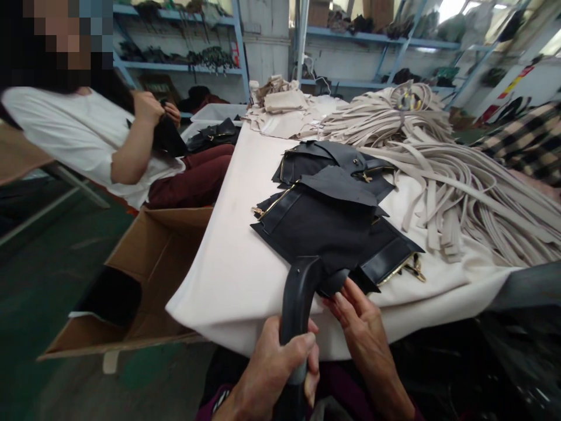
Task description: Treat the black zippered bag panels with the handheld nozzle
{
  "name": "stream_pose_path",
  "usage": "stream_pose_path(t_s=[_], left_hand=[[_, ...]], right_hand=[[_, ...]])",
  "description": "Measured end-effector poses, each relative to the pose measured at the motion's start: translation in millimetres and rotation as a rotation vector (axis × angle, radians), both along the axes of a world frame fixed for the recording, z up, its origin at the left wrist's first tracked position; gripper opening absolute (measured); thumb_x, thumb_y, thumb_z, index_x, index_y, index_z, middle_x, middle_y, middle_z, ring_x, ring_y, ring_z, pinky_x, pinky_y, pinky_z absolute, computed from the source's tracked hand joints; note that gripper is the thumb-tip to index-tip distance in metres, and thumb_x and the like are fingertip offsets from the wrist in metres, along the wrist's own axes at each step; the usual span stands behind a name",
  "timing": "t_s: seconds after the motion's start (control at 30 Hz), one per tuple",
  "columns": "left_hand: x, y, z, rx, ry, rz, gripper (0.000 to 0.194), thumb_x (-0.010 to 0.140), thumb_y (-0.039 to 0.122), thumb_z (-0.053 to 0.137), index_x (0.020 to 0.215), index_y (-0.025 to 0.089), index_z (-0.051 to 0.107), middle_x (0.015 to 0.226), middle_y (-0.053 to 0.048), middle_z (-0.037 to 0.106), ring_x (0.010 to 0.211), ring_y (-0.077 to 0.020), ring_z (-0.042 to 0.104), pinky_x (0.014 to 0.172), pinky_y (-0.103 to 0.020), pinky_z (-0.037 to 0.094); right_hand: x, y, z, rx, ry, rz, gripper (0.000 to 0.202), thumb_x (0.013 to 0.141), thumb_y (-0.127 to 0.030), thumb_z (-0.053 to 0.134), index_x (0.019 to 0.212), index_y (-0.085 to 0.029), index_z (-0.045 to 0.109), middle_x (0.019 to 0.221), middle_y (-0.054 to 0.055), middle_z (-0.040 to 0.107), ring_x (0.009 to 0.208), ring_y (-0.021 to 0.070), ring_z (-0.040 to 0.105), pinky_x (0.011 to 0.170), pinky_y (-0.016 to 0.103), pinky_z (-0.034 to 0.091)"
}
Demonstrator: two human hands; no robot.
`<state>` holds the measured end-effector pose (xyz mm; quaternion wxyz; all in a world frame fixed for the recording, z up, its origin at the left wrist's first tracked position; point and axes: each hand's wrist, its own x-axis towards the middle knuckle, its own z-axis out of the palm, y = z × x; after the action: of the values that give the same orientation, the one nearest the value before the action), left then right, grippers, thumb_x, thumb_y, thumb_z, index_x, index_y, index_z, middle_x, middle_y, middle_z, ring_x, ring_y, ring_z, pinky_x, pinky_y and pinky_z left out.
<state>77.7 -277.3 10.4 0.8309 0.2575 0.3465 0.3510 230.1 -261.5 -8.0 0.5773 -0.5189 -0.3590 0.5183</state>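
The curved black tool [298, 301] is cut off below.

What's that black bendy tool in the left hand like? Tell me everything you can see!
The black bendy tool looks like smooth, hard plastic, with a tiny shiny dot near its bend. The left hand grips it lower down. It slants upward, its bent top turning right, overlapping the black bag piece in view; whether they touch is unclear. Its bottom runs out of the picture.
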Motion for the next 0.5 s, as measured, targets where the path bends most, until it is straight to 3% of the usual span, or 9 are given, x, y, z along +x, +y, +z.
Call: stream_pose_path(t_s=[0.07, 0.17, 0.27, 0.33, 0.37, 0.47, 0.5], left_hand=[[2, 0, 0.9, 0.002, -0.010, -0.013, 0.027, 0.081, 0.036, 0.061, 0.092, 0.019, 0.044, 0.056, 0.005, 0.056, 0.034, -0.0063, 0.046, 0.035, -0.019, 0.041], [4, 3, 2.3, 0.019, 0.020, 0.025, 0.029, 0.079, 0.039, 0.063, 0.090, 0.018, 0.046, 0.053, 0.006, 0.055, 0.033, -0.0058, 0.046, 0.035, -0.018, 0.042], [1, 8, 2.7, 0.052, 0.109, 0.122, 0.034, 0.077, 0.044, 0.065, 0.089, 0.017, 0.049, 0.051, 0.007, 0.054, 0.033, -0.0070, 0.047, 0.035, -0.020, 0.043], [-2, 10, 3.5, 0.077, 0.147, 0.169, 0.037, 0.073, 0.046, 0.067, 0.087, 0.016, 0.051, 0.051, 0.007, 0.054, 0.032, -0.0075, 0.047, 0.034, -0.021, 0.044], [-3, 11, 4.4, 0.087, 0.156, 0.182, 0.039, 0.071, 0.047, 0.069, 0.087, 0.016, 0.052, 0.050, 0.006, 0.054, 0.032, -0.0076, 0.046, 0.034, -0.021, 0.043], [-3, 11, 8.7, 0.112, 0.183, 0.187, 0.042, 0.068, 0.049, 0.070, 0.086, 0.015, 0.053, 0.049, 0.006, 0.054, 0.032, -0.0076, 0.046, 0.036, -0.021, 0.041], [-3, 11, 10.6, 0.123, 0.204, 0.176, 0.044, 0.067, 0.051, 0.071, 0.086, 0.015, 0.053, 0.048, 0.006, 0.053, 0.032, -0.0075, 0.046, 0.036, -0.020, 0.039]], right_hand=[[-2, 6, -0.5, 0.044, 0.009, 0.008, 0.042, 0.087, -0.034, 0.055, 0.127, -0.021, 0.051, 0.125, 0.006, 0.059, 0.113, 0.0227, 0.056, 0.097, 0.039, 0.048], [-2, 5, 1.8, 0.050, -0.144, -0.001, 0.031, 0.087, -0.035, 0.054, 0.112, -0.018, 0.060, 0.106, 0.003, 0.067, 0.093, 0.0202, 0.065, 0.085, 0.033, 0.054], [12, -7, 13.1, 0.050, -0.425, 0.167, 0.024, 0.086, -0.036, 0.053, 0.091, -0.016, 0.066, 0.079, 0.003, 0.070, 0.070, 0.0184, 0.067, 0.065, 0.026, 0.056], [32, -9, 25.3, 0.067, -0.575, 0.210, 0.026, 0.087, -0.036, 0.051, 0.092, -0.016, 0.067, 0.072, 0.004, 0.070, 0.064, 0.0182, 0.067, 0.058, 0.026, 0.055], [45, -5, 31.8, 0.088, -0.659, 0.139, 0.027, 0.087, -0.037, 0.051, 0.096, -0.017, 0.066, 0.074, 0.004, 0.071, 0.064, 0.0186, 0.068, 0.060, 0.027, 0.056], [91, 33, 46.5, 0.252, -1.028, -0.284, 0.030, 0.084, -0.035, 0.055, 0.106, -0.017, 0.064, 0.093, 0.009, 0.071, 0.080, 0.0222, 0.068, 0.081, 0.037, 0.054], [105, 52, 48.3, 0.336, -1.166, -0.323, 0.030, 0.084, -0.033, 0.054, 0.107, -0.016, 0.064, 0.101, 0.011, 0.069, 0.085, 0.0239, 0.067, 0.086, 0.041, 0.052]])
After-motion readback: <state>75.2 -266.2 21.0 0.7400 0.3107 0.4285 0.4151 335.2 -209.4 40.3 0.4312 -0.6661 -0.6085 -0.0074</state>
